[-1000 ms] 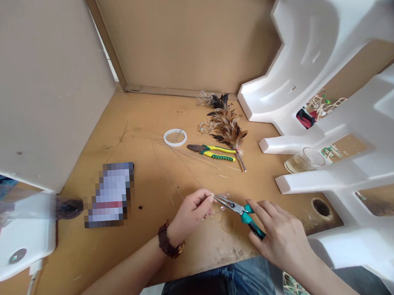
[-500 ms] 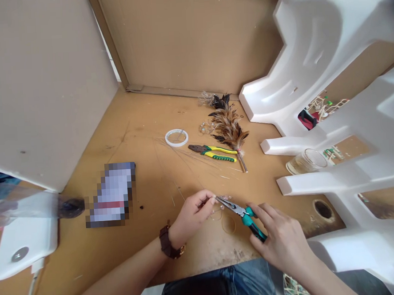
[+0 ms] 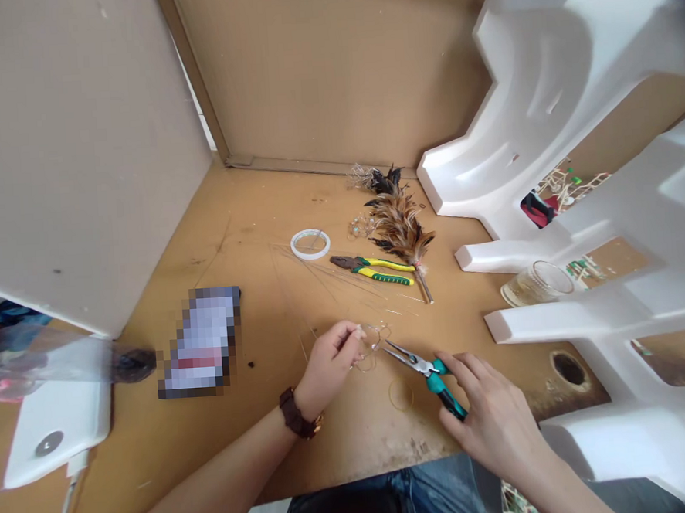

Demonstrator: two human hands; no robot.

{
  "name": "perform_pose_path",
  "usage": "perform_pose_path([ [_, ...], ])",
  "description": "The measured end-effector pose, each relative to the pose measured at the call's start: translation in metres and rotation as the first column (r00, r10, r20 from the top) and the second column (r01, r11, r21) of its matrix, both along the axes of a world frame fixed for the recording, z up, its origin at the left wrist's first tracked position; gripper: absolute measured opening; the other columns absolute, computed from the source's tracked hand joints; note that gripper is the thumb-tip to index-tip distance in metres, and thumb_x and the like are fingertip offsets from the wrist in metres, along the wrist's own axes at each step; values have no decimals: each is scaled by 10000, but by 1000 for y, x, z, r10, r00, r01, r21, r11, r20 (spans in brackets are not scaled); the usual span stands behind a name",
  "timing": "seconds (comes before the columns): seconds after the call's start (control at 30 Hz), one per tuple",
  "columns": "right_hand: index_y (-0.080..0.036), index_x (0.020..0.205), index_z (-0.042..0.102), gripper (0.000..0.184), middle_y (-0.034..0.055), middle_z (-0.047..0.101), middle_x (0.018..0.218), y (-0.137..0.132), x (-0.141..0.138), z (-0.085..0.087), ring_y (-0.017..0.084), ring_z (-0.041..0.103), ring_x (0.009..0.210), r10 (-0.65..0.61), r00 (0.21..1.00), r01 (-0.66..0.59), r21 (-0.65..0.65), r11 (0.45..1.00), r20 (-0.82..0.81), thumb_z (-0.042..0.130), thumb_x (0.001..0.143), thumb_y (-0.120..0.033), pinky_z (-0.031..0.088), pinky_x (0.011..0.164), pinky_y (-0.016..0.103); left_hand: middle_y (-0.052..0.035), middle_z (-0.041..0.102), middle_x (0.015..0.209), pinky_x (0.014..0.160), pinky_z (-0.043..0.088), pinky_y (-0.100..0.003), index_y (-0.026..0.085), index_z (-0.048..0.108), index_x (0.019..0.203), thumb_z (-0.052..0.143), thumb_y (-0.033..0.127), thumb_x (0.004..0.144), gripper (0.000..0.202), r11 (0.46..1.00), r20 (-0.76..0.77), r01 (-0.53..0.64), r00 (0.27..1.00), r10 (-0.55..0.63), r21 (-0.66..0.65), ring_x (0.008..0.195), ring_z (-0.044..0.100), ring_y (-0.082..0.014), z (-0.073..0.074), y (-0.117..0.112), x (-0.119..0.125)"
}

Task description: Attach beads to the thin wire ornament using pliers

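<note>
The left hand pinches a thin wire loop in its fingertips, just above the wooden surface. The right hand, apart from the left, is clamped on teal-handled needle-nose pliers, their tips right beside the wire.

Thin wire loops just beside tips of teal-handled needle-nose pliers

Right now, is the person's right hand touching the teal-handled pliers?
Touching: the head view shows the right hand gripping the teal-handled pliers by their handles.
</note>
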State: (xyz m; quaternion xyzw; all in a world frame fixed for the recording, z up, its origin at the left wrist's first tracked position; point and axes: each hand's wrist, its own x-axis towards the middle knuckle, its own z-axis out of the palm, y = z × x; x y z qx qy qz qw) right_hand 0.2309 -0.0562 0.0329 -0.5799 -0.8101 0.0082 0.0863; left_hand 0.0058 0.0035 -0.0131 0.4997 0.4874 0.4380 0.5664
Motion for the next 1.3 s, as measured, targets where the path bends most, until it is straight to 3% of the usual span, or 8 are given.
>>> perform_pose_path([
  [0.23, -195, 1111, 475, 366, 82, 627, 1028, 9, 20, -29, 231, 617, 913, -262, 950, 258, -50, 965, -172, 499, 755, -274, 493, 775, 368, 55, 433, 527, 601, 441, -247, 152, 546, 731, 548, 287, 796, 149, 962, 568, 129, 822, 31, -240, 502, 405, -73, 3, 7, -3],
  [0.33, -190, 1075, 517, 327, 76, 640, 975, 18, 15, -42, 242, 611, 882, -249, 963, 248, -26, 968, -99, 501, 753, -242, 488, 744, 376, 38, 465, 570, 613, 434, -245, 149, 547, 719, 550, 266, 801, 143, 947, 632, 200, 775, 5, -252, 536, 436, -76, 5, 5, -2],
  [0.6, -211, 1126, 569, 378, 76, 622, 1094, 50, -9, -51, 224, 532, 994, 29, 990, -23, 49, 999, -140, 522, 751, -200, 441, 821, 363, 22, 487, 591, 606, 425, -235, 131, 559, 739, 544, 233, 816, 129, 938, 679, 215, 734, 27, -270, 548, 461, -78, 0, 6, -2],
  [0.83, -194, 1129, 583, 363, 108, 602, 1126, 71, -6, -64, 260, 496, 1069, 51, 971, -28, 102, 994, -233, 544, 783, -297, 406, 895, 439, 24, 483, 590, 608, 429, -248, 137, 552, 733, 549, 195, 806, 94, 902, 740, 252, 664, 103, -351, 534, 456, -78, 4, 7, -4],
  [0.93, -196, 1074, 605, 300, 110, 600, 1129, 71, -12, -53, 249, 501, 1084, 57, 891, -10, 106, 994, -450, 532, 806, -309, 392, 931, 438, 23, 482, 586, 620, 429, -252, 136, 552, 729, 542, 196, 813, 103, 906, 731, 238, 674, 106, -351, 539, 461, -81, 7, 6, -3],
  [1.03, -212, 1035, 622, 260, 92, 646, 1043, 72, -27, -33, 219, 574, 983, -46, 717, -57, -123, 991, -696, 500, 838, -332, 440, 881, 385, 19, 492, 594, 640, 430, -260, 135, 559, 746, 528, 212, 828, 116, 921, 713, 223, 697, 77, -318, 552, 468, -85, 7, 6, -2],
  [1.13, -198, 1010, 629, 294, 69, 680, 891, 79, -45, -14, 179, 627, 773, -229, 551, -235, -412, 880, -802, 463, 856, -385, 492, 738, 323, 13, 510, 607, 670, 430, -274, 139, 567, 761, 518, 224, 835, 123, 938, 676, 181, 734, 71, -295, 572, 483, -94, 5, 8, -2],
  [1.3, -156, 884, 659, 285, 11, 625, 643, 98, -56, -16, 120, 556, 567, -364, 443, -298, -518, 802, -819, 623, 721, -388, 457, 581, 256, -31, 591, 713, 738, 424, -286, 140, 597, 804, 551, 237, 810, 108, 955, 606, 99, 790, 96, -280, 716, 550, -136, 3, 11, -3],
])
